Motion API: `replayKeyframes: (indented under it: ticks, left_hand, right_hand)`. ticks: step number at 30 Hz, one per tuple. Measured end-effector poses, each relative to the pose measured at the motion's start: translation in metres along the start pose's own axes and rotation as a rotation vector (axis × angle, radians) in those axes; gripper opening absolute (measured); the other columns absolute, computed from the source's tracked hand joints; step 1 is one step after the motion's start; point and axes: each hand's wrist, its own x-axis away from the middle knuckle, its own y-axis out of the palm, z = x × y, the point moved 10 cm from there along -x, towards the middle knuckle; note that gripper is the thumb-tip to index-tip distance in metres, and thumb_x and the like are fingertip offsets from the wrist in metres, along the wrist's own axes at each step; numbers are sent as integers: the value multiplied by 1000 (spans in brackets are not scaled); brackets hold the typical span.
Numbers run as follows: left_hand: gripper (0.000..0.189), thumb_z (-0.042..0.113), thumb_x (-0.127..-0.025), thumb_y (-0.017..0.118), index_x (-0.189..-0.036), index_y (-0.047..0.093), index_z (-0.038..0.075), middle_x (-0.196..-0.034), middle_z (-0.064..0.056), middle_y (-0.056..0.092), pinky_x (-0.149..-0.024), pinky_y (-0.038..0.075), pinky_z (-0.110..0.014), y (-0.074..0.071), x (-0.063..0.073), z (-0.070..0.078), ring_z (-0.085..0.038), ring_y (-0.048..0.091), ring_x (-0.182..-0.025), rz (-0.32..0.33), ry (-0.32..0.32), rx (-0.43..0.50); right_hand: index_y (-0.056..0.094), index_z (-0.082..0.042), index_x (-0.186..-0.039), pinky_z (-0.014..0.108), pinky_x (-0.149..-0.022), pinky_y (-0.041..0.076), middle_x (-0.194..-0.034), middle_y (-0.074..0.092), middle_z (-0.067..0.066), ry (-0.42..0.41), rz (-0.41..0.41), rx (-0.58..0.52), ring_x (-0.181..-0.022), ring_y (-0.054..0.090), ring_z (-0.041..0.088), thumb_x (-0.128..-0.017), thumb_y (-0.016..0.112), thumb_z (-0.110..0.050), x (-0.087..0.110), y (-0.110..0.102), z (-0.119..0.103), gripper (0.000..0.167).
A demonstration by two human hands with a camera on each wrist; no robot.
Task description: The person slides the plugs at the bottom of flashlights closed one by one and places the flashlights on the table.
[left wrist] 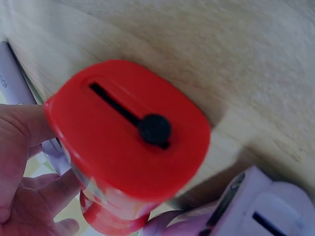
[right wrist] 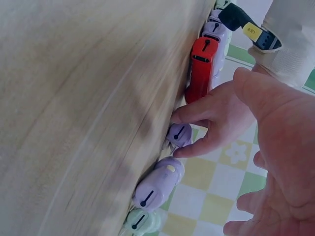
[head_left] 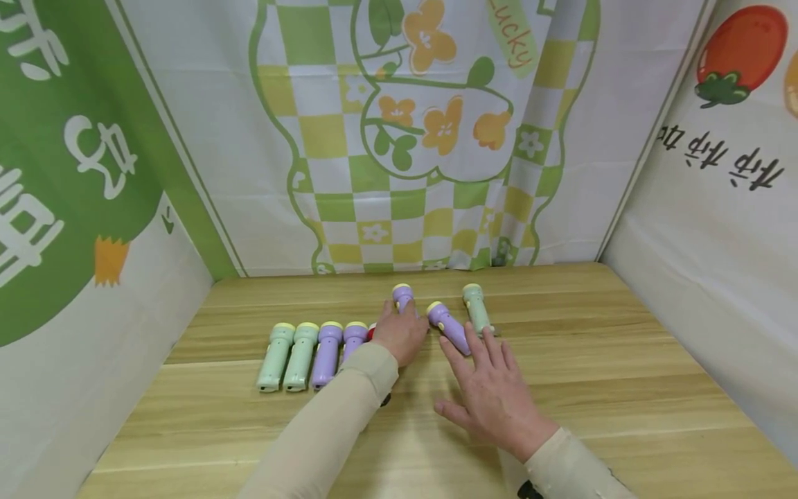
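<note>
My left hand (head_left: 402, 336) reaches over a purple flashlight (head_left: 402, 294) at the back of the table, thumb and fingers spread to either side of its end (right wrist: 180, 134) in the right wrist view. A red flashlight (left wrist: 128, 132) with a black slider on its base stands close beside this hand, mostly hidden in the head view. My right hand (head_left: 495, 395) hovers with fingers spread, palm down. Its fingertips are nearest a slanted purple flashlight (head_left: 450, 329) and a green flashlight (head_left: 477, 310).
Left of my left arm, green flashlights (head_left: 274, 357) and purple flashlights (head_left: 327, 355) lie side by side in a row, the red one at its right end. The wooden table (head_left: 598, 388) meets a checkered cloth backdrop (head_left: 399, 201) at the back, with printed cloth at both sides.
</note>
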Motion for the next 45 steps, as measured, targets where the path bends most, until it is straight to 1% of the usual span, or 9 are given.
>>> replayKeyframes:
  ticks: [5,11,16,21,26,30,34,40,45]
  left_hand:
    - [21,15,-99,61,-118,72,13,-136,-22,63,-113,41,-60,-3,0,2,-36,73,-102,-13,1,4]
    - [16,14,-98,63,-109,74,11,-128,-21,67,-110,46,-53,-4,-1,4,-31,70,-109,5,24,-26]
    - [14,12,-98,64,-106,75,9,-123,-21,68,-108,49,-50,-3,-3,4,-32,71,-104,13,22,-21]
    - [12,12,-96,67,-103,75,10,-118,-19,69,-100,53,-50,-5,-3,3,-31,71,-102,29,24,-22]
    - [8,13,-94,68,-97,75,11,-108,-15,72,-87,56,-47,-13,-1,3,-30,70,-97,77,34,-34]
    - [6,16,-92,70,-94,75,13,-99,-10,74,-86,56,-45,-20,2,3,-26,68,-98,112,43,-68]
    - [5,16,-91,72,-95,74,14,-94,-7,74,-82,57,-44,-24,4,2,-23,67,-98,118,49,-73]
    - [6,10,-89,75,-93,72,13,-90,-10,72,-65,58,-45,-30,4,-5,-28,68,-82,146,24,-18]
    - [9,7,-87,75,-91,71,14,-87,-8,71,-64,58,-46,-36,5,-12,-28,66,-82,197,-5,48]
  right_hand:
    - [41,-15,-160,71,-108,41,-160,38,31,1,0,-2,-142,40,58,-85,74,-65,0,0,0,96]
    - [40,-15,-160,71,-109,41,-160,38,31,4,-4,-1,-142,40,58,-85,74,-66,1,0,1,97]
    - [39,-15,-161,71,-109,40,-161,36,31,10,-15,-2,-143,39,58,-86,73,-66,1,2,3,97]
    - [38,-15,-161,71,-109,41,-161,35,31,7,-9,8,-143,39,58,-86,72,-67,0,1,3,98]
    - [39,-15,-161,71,-108,42,-160,37,31,0,7,17,-142,41,58,-86,72,-67,0,-1,2,98]
    - [40,-14,-160,71,-107,43,-159,39,31,-3,14,17,-140,42,58,-85,74,-67,0,-2,2,98]
    - [40,-14,-160,71,-107,43,-158,40,32,-6,19,10,-140,43,59,-85,74,-66,0,-3,2,98]
    - [39,-14,-161,71,-107,43,-158,39,32,-9,24,10,-140,43,59,-85,73,-67,0,-5,1,98]
    - [39,-13,-161,71,-107,43,-158,39,32,-11,29,10,-140,43,58,-86,73,-67,0,-7,0,98]
